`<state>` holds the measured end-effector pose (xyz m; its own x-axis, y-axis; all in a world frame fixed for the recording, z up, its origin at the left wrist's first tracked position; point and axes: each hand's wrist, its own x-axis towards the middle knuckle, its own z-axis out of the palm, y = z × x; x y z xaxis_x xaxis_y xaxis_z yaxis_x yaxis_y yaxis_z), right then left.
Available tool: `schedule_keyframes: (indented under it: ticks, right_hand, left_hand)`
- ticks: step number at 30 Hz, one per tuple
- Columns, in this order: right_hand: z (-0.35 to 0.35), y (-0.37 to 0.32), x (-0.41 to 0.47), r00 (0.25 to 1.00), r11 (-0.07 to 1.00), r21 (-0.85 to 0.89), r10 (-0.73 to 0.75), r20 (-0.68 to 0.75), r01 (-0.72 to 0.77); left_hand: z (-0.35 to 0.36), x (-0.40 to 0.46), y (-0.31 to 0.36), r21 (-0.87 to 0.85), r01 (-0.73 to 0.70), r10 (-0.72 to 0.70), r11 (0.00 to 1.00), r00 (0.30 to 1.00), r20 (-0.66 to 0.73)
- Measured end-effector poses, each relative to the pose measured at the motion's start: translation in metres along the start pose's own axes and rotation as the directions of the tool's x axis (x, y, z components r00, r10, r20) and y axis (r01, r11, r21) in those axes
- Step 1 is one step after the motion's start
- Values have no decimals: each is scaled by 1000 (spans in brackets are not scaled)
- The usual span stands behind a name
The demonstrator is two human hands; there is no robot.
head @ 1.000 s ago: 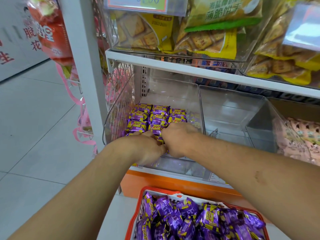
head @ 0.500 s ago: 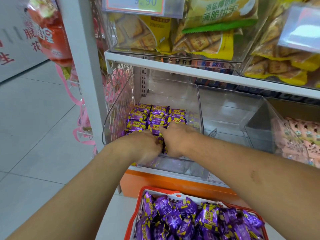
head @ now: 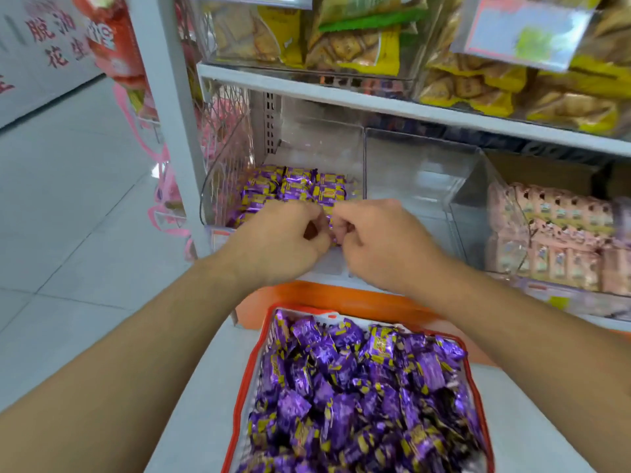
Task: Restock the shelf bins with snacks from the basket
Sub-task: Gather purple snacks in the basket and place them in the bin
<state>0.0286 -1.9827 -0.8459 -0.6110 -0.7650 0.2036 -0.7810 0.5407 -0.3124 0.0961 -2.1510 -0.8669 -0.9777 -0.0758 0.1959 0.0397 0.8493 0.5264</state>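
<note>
Pale floor tiles [head: 68, 206] ran off to the left of a white store shelf [head: 375, 104] whose lower level carried clear plastic bins. At the shelf's left end, the leftmost bin [head: 225, 186] held purple snack packs [head: 293, 186] laid in neat rows across its back half. Both hands met at that bin's front edge: the left hand [head: 276, 240] and the right hand [head: 382, 240] had their fingers curled in, knuckles nearly touching, and pinched a purple pack [head: 328, 220] between them, of which only a sliver showed. Just right of this bin stood a second clear bin [head: 420, 172], and at the shelf's right end pink packets [head: 553, 233] filled a third. On the level above, yellow cracker bags [head: 345, 46] sat in more clear bins behind a price tag [head: 522, 32]. Below the hands, near the shelf's orange base [head: 334, 295], a red-rimmed basket [head: 254, 363] was heaped with loose purple snacks [head: 358, 397]. Red bags [head: 116, 42] hung at the shelf's upper left corner.
</note>
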Motion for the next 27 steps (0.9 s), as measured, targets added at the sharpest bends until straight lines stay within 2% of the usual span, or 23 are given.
schedule_keyframes:
  ticks: [2,4,6,8,11,14,16,18,22,25,27]
  right_hand:
    - [5,15,-41,996,997,-10,78,38,-78]
    - [17,36,-80,956,972,-70,232,182,-222]
    - [35,61,-113,845,919,-144,393,363,-366]
    - [53,82,-136,704,857,-253,513,491,-448]
    - [81,102,-154,547,763,-368,641,539,-531]
    - [109,120,-163,474,685,-355,711,520,-637]
    - [124,130,-168,432,660,-341,720,544,-670]
    - [135,133,-172,435,662,-368,726,533,-653]
    - [141,131,-177,574,734,-416,679,457,-537]
    - [141,133,-182,583,764,-359,642,498,-535]
    - [138,133,-183,604,785,-329,616,506,-525]
  left_hand:
    - [20,-20,18,18,-30,28,999,994,105]
    - [51,-40,29,84,-19,-5,996,960,281]
    - [85,-58,31,158,-16,-58,987,890,453]
    - [116,-70,25,189,1,-109,982,821,561]
    - [156,-84,13,262,79,-238,962,714,658]
    - [187,-93,12,312,96,-304,945,603,737]
    - [202,-94,13,304,115,-311,946,587,747]
    - [216,-94,15,287,165,-327,944,591,737]
    - [236,-90,23,383,228,-438,895,608,662]
    - [246,-87,29,468,277,-532,839,600,598]
    - [248,-87,32,513,248,-547,822,594,589]
